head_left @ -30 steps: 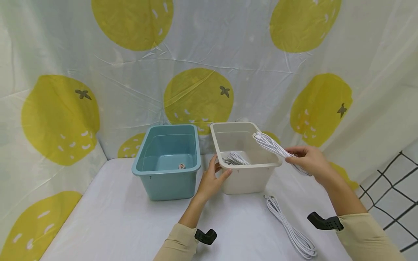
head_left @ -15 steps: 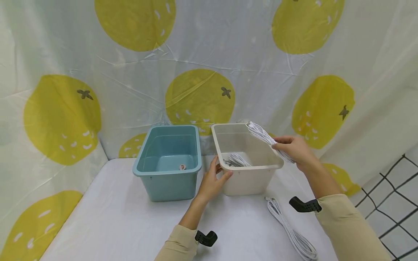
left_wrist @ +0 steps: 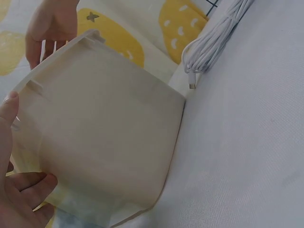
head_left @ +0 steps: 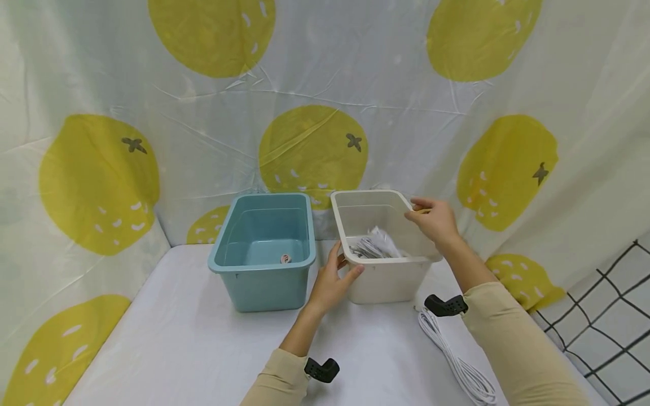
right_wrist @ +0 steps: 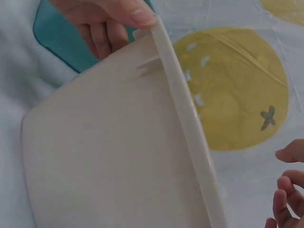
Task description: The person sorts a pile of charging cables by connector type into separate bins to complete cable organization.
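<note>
My left hand [head_left: 327, 287] holds the front left corner of a beige plastic bin [head_left: 388, 282]. Its thumb lies at the rim and its fingers are on the left side, as the left wrist view shows too. White coiled cables [head_left: 373, 247] lie on the bin's floor, partly hidden by the front wall. Over the bin's right rim hovers my right hand [head_left: 434, 223], its fingers loose and holding nothing; the right wrist view shows these fingers [right_wrist: 283, 194] apart from the rim. Another white cable bundle [head_left: 457, 358] lies on the table, under the right forearm's side.
Left of the beige bin stands a blue-green bin [head_left: 269, 290] with a small round pinkish thing [head_left: 285, 259] inside. A lemon-print curtain [head_left: 218, 146] hangs behind the white tabletop [head_left: 178, 338]. A black wire grid [head_left: 609, 327] stands at the right.
My right hand has moved left over the beige bin and let go of a cable bundle, which now lies inside with the other. My left hand has stayed at the corner.
</note>
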Motion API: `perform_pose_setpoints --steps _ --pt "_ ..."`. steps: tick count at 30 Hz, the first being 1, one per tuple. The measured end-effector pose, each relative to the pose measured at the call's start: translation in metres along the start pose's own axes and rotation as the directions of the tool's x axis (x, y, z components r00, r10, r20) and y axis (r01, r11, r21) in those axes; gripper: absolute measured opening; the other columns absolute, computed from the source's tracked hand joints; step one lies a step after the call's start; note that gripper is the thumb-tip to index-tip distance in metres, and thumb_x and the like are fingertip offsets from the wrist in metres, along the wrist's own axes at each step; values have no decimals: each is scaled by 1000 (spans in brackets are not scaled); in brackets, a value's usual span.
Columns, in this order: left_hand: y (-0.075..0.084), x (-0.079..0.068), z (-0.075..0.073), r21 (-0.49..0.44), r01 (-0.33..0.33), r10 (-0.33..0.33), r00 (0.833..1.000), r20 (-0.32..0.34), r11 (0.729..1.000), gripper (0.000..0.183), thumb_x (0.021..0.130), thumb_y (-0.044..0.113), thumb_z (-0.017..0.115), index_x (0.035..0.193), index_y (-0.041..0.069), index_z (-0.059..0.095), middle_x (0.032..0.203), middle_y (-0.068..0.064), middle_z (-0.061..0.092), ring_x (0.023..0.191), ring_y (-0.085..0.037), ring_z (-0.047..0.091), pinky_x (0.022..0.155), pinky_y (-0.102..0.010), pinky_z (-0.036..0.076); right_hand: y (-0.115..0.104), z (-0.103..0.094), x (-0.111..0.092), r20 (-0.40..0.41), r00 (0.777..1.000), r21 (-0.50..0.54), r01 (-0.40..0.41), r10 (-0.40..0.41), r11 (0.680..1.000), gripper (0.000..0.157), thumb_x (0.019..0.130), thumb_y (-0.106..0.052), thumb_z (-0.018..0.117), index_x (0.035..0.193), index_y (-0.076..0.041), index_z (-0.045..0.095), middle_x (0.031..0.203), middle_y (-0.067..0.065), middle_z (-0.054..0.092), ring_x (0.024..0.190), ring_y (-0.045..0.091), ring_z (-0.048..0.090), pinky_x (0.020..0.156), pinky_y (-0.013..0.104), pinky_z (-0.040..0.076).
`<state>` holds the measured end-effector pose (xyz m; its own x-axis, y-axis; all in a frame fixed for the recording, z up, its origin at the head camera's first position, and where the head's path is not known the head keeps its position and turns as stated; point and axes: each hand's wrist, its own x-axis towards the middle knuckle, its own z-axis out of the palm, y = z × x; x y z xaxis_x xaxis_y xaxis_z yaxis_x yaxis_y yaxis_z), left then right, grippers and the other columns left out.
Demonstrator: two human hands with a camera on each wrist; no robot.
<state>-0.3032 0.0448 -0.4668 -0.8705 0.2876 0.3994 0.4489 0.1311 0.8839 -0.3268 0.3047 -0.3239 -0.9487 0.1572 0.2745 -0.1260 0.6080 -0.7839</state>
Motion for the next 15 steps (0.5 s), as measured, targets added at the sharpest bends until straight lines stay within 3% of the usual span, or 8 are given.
perform_pose_setpoints --steps 5,15 --pt "0 0 -1 14 1 -1 1000 -4 1000 84 101 40 69 165 16 21 154 -19 48 135 -35 53 100 -57 50 2 2 -3 45 998 -64 57 -54 996 50 97 -20 73 141 1 61 114 15 65 104 29 60 77 31 48" --pt "1 -1 -1 6 -3 3 1000 3 1000 86 101 40 70 165 14 20 154 -19 48 135 -36 53 101 -58 49 2 -3 -10 75 993 -72 96 -91 993 48 96 -18 74 138 2 63 112 17 66 108 34 63 78 26 49"
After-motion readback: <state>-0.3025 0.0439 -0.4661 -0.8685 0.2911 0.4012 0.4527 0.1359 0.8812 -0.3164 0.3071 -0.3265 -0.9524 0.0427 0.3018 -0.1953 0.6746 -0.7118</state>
